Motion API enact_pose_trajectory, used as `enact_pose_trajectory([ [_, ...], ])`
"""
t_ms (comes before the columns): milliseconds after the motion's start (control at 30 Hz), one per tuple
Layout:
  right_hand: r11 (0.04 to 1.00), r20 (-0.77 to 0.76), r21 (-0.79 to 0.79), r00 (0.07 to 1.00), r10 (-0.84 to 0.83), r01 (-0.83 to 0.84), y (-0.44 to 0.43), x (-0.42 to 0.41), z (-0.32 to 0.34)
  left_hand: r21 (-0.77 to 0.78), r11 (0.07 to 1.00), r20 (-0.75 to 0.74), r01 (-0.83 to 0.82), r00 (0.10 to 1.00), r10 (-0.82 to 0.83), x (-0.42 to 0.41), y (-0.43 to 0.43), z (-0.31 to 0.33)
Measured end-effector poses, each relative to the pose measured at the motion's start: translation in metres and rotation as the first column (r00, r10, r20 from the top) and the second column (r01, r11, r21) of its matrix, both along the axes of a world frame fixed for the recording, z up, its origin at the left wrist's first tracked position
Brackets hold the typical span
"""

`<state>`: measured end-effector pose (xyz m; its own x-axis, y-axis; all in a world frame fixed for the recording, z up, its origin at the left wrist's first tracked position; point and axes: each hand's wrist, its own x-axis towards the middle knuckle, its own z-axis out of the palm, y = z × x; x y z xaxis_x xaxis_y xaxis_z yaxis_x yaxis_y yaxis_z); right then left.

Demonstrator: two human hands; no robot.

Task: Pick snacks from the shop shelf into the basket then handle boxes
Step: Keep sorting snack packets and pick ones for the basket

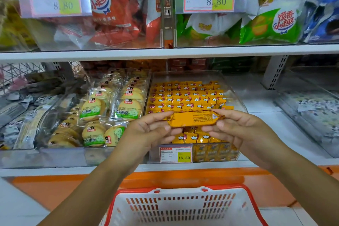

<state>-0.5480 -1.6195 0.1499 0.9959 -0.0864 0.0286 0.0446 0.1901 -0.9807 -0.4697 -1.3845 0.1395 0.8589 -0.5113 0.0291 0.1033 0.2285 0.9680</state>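
Observation:
A long yellow snack packet (192, 118) is held level in front of the lower shelf, its printed back facing me. My left hand (146, 132) pinches its left end and my right hand (244, 126) pinches its right end. Behind and under the packet sits a clear bin (236, 97) filled with several rows of the same yellow packets (185, 97). A white basket with a red rim (183, 205) stands below the shelf, directly under my hands; the part of its inside that shows holds nothing.
Left of the yellow bin is a clear bin of round biscuit packs (110, 112). The upper shelf (165, 53) carries bins of red bags (117, 9) and green bags (271, 24). An orange ledge (55, 187) runs beneath the lower shelf.

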Motion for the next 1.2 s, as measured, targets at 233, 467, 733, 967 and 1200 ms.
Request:
enact_pose_trajectory([
  [233,0.981,0.038,-0.124,0.989,-0.143,0.146,0.003,0.000,-0.009,0.035,0.991,0.060,-0.127,0.990,0.125,-0.003,-0.005,-0.004],
  [467,0.984,0.052,-0.066,0.985,-0.164,0.168,0.011,-0.003,0.001,0.014,0.981,0.077,-0.195,0.978,0.194,-0.010,-0.011,0.000],
  [733,0.970,0.052,-0.174,0.986,-0.161,0.168,0.014,-0.004,-0.001,0.047,0.959,0.115,-0.278,0.955,0.272,-0.010,-0.010,-0.001],
  [967,0.975,0.039,-0.170,0.989,-0.141,0.146,0.012,-0.005,0.000,0.057,0.977,0.108,-0.203,0.975,0.196,-0.007,-0.007,0.002],
  [1200,0.988,0.031,-0.108,0.994,-0.104,0.107,0.010,-0.004,0.001,0.009,0.981,0.075,-0.193,0.978,0.192,-0.005,-0.006,0.000],
])
